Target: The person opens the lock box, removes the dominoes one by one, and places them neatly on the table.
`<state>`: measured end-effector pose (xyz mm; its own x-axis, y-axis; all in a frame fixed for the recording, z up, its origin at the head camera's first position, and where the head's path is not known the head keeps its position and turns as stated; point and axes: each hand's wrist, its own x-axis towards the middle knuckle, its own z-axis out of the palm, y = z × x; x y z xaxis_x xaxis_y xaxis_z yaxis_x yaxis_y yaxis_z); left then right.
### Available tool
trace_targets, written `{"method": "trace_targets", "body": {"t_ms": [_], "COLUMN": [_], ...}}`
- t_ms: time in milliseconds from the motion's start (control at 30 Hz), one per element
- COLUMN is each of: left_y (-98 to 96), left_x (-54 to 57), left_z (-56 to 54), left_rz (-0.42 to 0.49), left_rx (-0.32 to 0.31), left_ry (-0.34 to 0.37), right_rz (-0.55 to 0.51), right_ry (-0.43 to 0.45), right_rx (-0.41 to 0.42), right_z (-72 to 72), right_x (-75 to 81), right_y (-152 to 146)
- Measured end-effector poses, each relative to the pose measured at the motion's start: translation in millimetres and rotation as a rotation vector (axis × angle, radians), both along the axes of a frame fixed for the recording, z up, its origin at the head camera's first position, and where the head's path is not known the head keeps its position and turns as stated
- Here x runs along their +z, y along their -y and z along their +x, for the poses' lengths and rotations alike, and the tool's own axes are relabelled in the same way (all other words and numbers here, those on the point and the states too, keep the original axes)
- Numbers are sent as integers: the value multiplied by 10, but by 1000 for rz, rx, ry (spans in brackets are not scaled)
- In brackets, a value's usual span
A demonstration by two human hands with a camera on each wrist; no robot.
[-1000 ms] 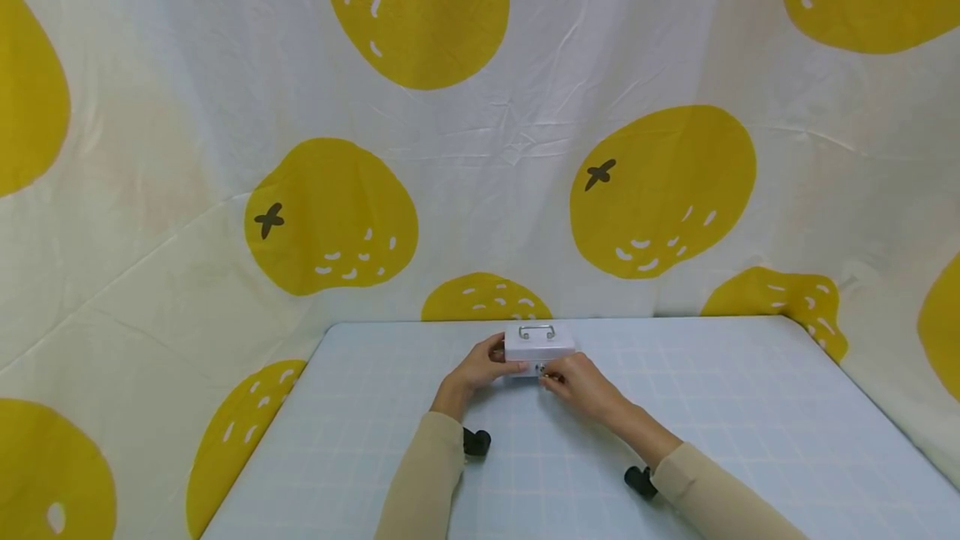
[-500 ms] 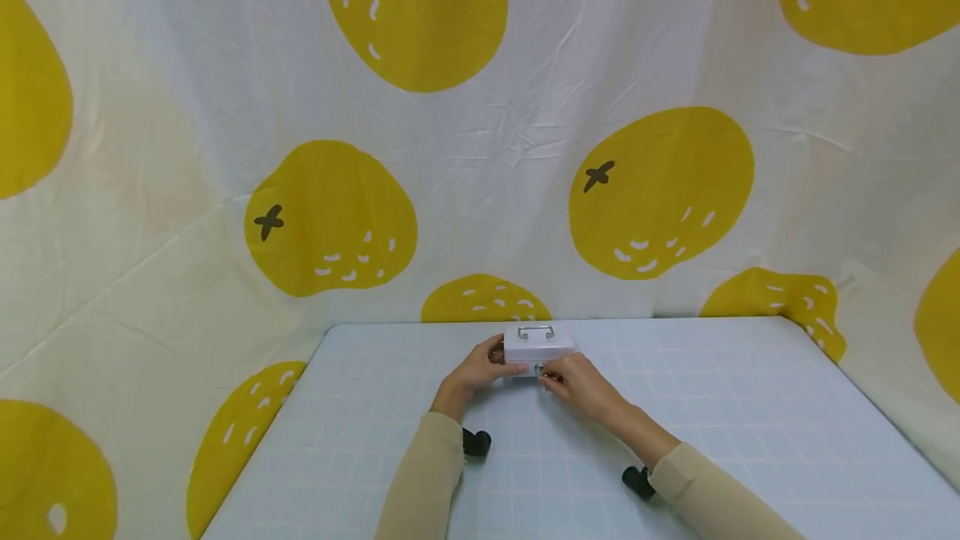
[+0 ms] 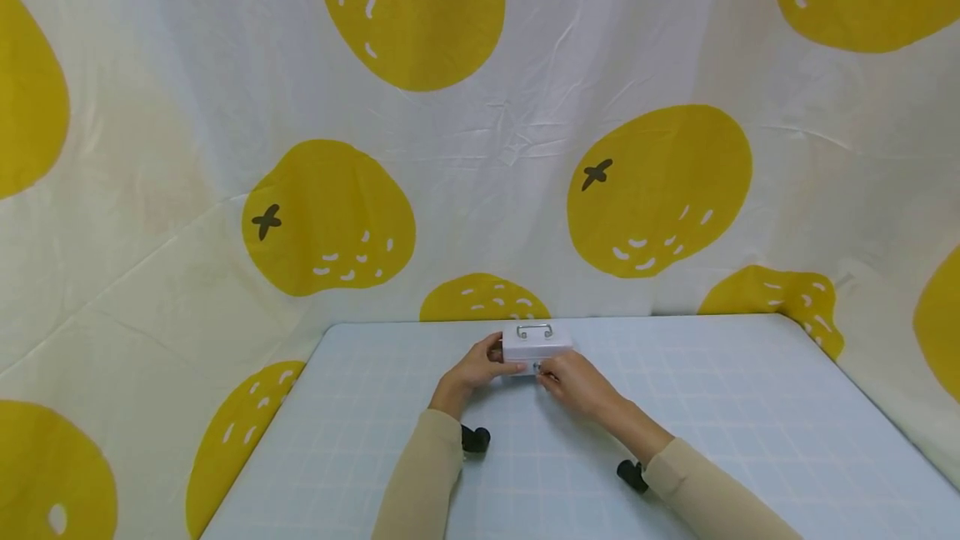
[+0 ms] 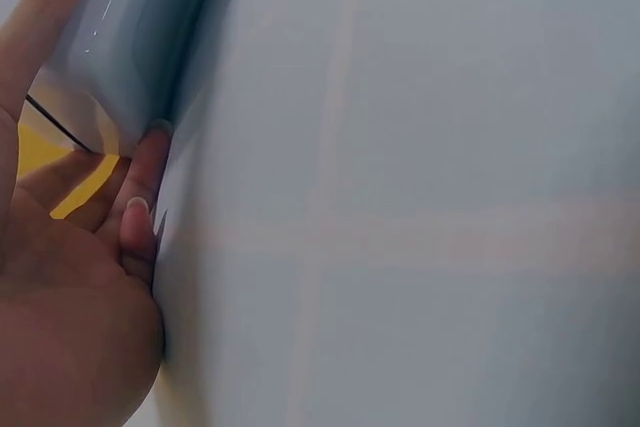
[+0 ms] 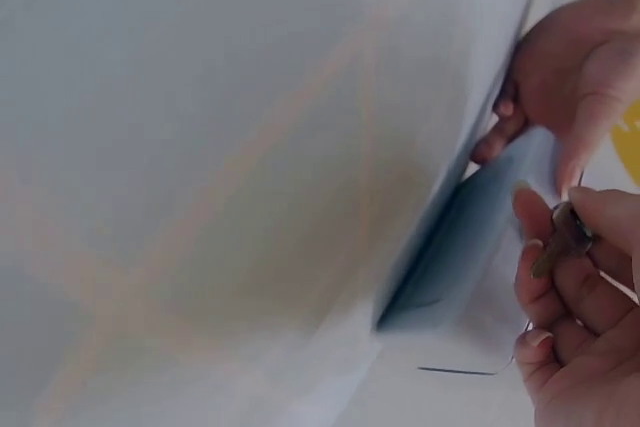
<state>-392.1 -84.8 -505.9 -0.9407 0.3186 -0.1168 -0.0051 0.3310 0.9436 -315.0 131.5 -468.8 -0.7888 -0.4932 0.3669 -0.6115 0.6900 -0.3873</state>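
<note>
A small white cash box (image 3: 536,350) with a metal carrying handle on its closed lid stands near the far edge of the table. My left hand (image 3: 476,366) holds its left side, thumb across the front and fingers round the side. In the left wrist view, the fingertips reach under the box's (image 4: 110,37) lower edge by the tabletop. At the front lock, my right hand (image 3: 583,386) pinches a key (image 5: 571,232) between thumb and forefinger. A brass-coloured piece hangs beside the key head in the right wrist view. The key's tip is hidden.
The table (image 3: 420,348) has a pale blue, faintly checked cover. Right behind it hangs a white cloth (image 3: 517,215) printed with large yellow fruit. A black wrist camera (image 3: 476,440) sits under the left sleeve, another black camera (image 3: 632,475) beside the right.
The right hand and wrist have shifted very slightly at the lock. Both hands keep their places on the box and key, and the box stays put with its lid closed.
</note>
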Motion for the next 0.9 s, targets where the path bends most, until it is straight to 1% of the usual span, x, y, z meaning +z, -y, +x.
{"method": "trace_targets", "body": {"t_ms": [100, 167, 267, 333, 400, 467, 600, 900], "left_y": [-2, -4, -3, -2, -5, -5, -7, -8], "left_x": [-8, -9, -4, 3, 5, 0, -16, -15], "left_z": [-3, -1, 4, 9, 12, 12, 12, 14], "left_rz": [1, -1, -8, -11, -15, -18, -17, -6], "left_rx": [3, 4, 0, -2, -3, -7, -11, 6], "left_ry": [2, 0, -7, -12, -16, -19, -22, -14], "right_rz": [-38, -52, -38, -15, -8, -15, -48, -51], "right_ry": [68, 88, 44, -2, -26, -20, 39, 70], "right_rx": [-12, -9, -3, -9, -27, -45, -66, -64], "right_z": [-12, -27, -26, -13, 6, 6, -7, -20], "right_x": [-3, -26, -60, -72, -75, -77, -83, -70], "right_y": [6, 3, 1, 6, 13, 20, 30, 12]}}
